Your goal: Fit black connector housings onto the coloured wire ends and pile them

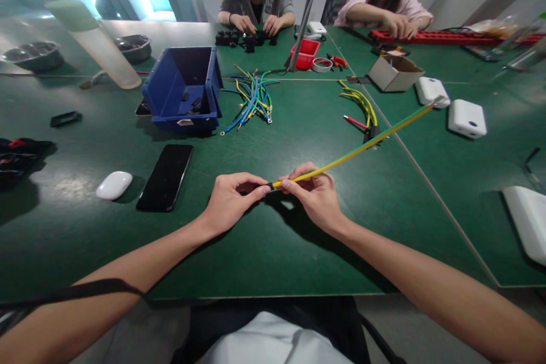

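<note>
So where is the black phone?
In the head view, the black phone lies flat on the green table, left of the person's left hand, between the white mouse and that hand, below the blue bin.

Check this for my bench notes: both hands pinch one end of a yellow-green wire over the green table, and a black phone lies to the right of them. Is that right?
One detail is off. In the head view the black phone lies to the left of the hands, beside a white mouse. The rest holds: the left hand and right hand pinch one end of the yellow-green wire over the green table.
</note>
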A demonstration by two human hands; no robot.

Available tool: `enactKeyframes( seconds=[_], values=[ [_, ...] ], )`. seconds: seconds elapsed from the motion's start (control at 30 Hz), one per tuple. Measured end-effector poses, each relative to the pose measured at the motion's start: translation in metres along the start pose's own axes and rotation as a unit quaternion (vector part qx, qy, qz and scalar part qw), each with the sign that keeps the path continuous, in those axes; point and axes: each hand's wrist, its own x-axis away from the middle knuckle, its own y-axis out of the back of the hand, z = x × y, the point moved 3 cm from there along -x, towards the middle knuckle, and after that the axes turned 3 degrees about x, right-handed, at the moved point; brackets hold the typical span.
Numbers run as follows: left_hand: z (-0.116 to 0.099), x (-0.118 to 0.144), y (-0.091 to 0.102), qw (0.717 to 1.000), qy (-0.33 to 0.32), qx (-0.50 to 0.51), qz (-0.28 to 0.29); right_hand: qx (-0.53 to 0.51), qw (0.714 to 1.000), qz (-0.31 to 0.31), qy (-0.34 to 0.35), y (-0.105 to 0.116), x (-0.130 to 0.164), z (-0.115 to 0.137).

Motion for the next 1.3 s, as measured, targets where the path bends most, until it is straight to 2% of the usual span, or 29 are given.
enactKeyframes(
  seconds=[0.4, 0.6, 0.93, 1.3],
  values=[
    [0.0046, -0.0057, 0.0002, 0.983, 0.105, 0.138, 0.068, -0.025, 1.000, -0.003, -0.013, 0.0010, -0.0013, -0.0002],
    [0.0024, -0.0058, 0.0046, 0.971, 0.090, 0.191, 0.111, -0.030, 0.999, 0.001, -0.011, 0.0047, -0.0052, -0.0018],
    [0.0042, -0.0074, 0.0033, 0.968, 0.083, 0.192, 0.137, -0.032, 0.999, 0.004, -0.031, 0.0045, -0.0069, 0.0008],
    [0.0053, -0.0080, 0.0035, 0.968, 0.076, 0.193, 0.140, -0.019, 0.999, 0.006, -0.032, 0.0056, -0.0069, -0.0001]
  ],
)
